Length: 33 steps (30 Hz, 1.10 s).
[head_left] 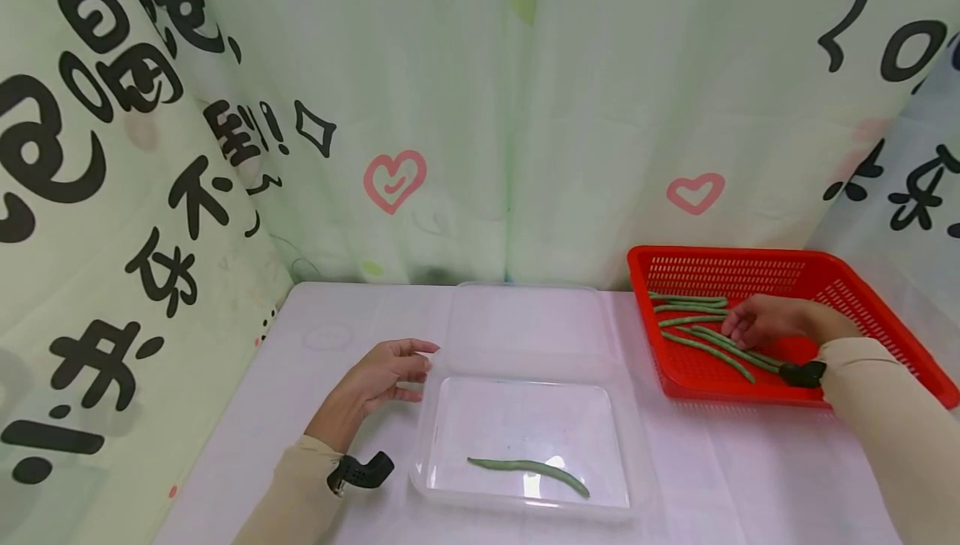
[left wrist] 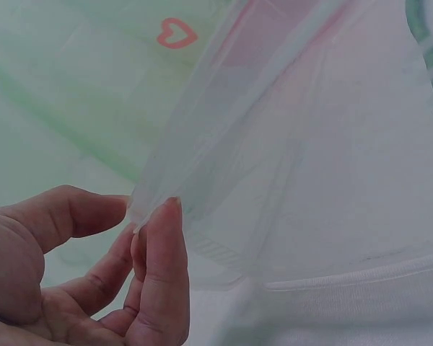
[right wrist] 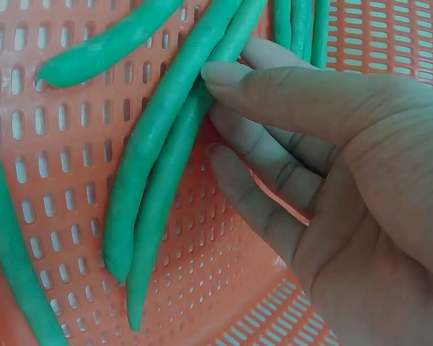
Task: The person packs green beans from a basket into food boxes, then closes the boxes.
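A clear plastic box (head_left: 442, 491) stands on the table with one green bean (head_left: 528, 467) lying in it. My left hand (head_left: 386, 378) is at the box's upper left corner; in the left wrist view the thumb and fingers (left wrist: 162, 267) pinch its thin clear edge. Over to the right, my right hand (head_left: 768, 320) reaches into a red plastic basket (head_left: 798, 262). Its thumb (right wrist: 227, 73) and fingers pinch a long green bean (right wrist: 166, 209), which lies right alongside another bean (right wrist: 141, 173). Several more green beans (head_left: 686, 299) lie on the basket's left side.
A clear flat panel (head_left: 525, 316) lies behind the box. The white-covered table (head_left: 352, 303) ends at a pale green curtain (head_left: 465, 70) with black writing and pink hearts. Another printed curtain (head_left: 97, 278) hangs along the left side.
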Motion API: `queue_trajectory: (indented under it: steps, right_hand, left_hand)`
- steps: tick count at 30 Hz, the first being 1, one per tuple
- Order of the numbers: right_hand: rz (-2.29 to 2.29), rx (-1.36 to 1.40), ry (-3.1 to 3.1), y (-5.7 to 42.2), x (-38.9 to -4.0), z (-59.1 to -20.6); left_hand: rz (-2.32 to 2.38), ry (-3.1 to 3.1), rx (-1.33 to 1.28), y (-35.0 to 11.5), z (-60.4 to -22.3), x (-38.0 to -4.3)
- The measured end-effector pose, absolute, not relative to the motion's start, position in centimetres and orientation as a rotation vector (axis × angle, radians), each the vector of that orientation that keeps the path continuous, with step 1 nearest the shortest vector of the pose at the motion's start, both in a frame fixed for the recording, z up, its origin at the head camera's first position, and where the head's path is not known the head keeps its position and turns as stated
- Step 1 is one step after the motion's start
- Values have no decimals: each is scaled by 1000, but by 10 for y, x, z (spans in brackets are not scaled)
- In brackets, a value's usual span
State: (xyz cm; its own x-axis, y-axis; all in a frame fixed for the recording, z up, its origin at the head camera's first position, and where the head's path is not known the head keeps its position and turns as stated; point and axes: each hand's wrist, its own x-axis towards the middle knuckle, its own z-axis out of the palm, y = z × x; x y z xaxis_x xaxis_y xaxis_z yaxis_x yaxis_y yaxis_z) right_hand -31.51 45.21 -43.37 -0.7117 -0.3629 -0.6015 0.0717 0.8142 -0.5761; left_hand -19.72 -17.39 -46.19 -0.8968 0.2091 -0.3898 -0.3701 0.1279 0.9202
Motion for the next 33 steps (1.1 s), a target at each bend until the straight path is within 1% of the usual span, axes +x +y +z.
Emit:
queue_trajectory:
  steps: [14,25,33]
  right_hand:
    - [-700,-248,2273,449,-314,-429]
    - [-845,-252,2320,445,-310,-417]
    - [-988,-352,2327,440,-306,-405]
  left_hand:
    - [1815,1996,-152,-174,-463,-197]
    - [1815,1998,-156,-173,-463,-198]
    - [1812,2001,-162,-173,-463,-197]
